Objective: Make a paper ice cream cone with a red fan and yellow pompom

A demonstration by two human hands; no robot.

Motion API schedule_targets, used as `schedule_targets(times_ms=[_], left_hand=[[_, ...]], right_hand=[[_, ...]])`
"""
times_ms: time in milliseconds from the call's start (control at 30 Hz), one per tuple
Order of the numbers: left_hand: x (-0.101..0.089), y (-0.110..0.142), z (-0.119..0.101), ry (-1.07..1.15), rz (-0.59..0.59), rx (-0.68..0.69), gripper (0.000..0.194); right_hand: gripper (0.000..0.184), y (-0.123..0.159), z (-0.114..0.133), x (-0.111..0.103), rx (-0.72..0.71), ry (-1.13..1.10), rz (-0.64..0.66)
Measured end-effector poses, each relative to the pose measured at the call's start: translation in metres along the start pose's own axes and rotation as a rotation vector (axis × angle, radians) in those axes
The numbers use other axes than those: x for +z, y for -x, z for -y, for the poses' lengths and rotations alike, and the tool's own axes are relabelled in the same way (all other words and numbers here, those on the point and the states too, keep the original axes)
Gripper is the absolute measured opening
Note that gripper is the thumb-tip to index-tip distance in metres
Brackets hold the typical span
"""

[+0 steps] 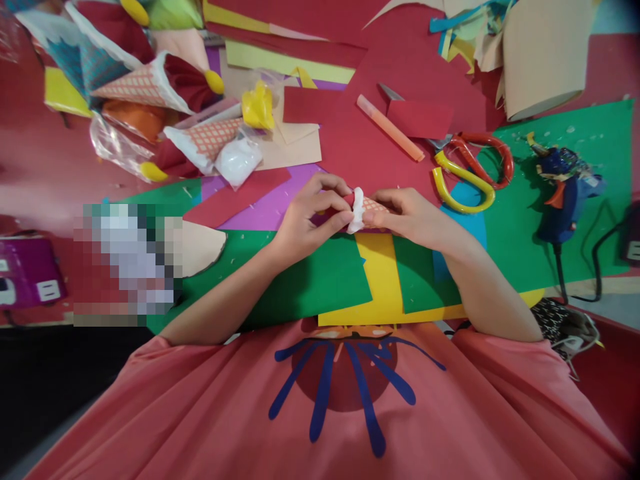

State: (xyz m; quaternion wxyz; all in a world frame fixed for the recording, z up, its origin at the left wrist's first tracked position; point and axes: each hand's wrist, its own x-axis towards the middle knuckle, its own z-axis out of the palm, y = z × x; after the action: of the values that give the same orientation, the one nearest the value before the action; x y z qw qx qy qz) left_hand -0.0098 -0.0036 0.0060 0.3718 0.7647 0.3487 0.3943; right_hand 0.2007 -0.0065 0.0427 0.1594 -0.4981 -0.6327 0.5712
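Observation:
My two hands meet over the middle of the table. My right hand (pixel 406 215) is closed round a small paper cone (pixel 374 207) with an orange diamond pattern, lying on its side. My left hand (pixel 311 217) pinches the white stuffing (pixel 357 210) and red piece at the cone's mouth, fingers curled. Green (pixel 320 280) and yellow (pixel 383 277) paper sheets lie under my hands.
Red and yellow scissors (pixel 470 170), an orange glue stick (pixel 390 128) and a blue glue gun (pixel 565 193) with its cord lie to the right. Finished patterned cones (pixel 150 87) and a white stuffing wad (pixel 240 160) sit at the upper left. A rolled beige sheet (pixel 543 53) stands at the back right.

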Motion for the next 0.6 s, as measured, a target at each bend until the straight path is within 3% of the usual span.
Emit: schedule_targets(times_ms=[133, 367, 600], left_hand=[[-0.001, -0.001, -0.001, 0.008, -0.006, -0.004, 0.020], [-0.005, -0.001, -0.001, 0.017, -0.034, -0.064, 0.026], [-0.003, -0.001, 0.007, 0.044, -0.128, -0.045, 0.023]], right_hand=[[0.039, 0.001, 0.002, -0.003, -0.004, -0.027, 0.014], [0.037, 0.007, 0.011, -0.015, 0.034, -0.103, 0.198], [0.040, 0.007, 0.004, -0.012, -0.022, -0.196, 0.068]])
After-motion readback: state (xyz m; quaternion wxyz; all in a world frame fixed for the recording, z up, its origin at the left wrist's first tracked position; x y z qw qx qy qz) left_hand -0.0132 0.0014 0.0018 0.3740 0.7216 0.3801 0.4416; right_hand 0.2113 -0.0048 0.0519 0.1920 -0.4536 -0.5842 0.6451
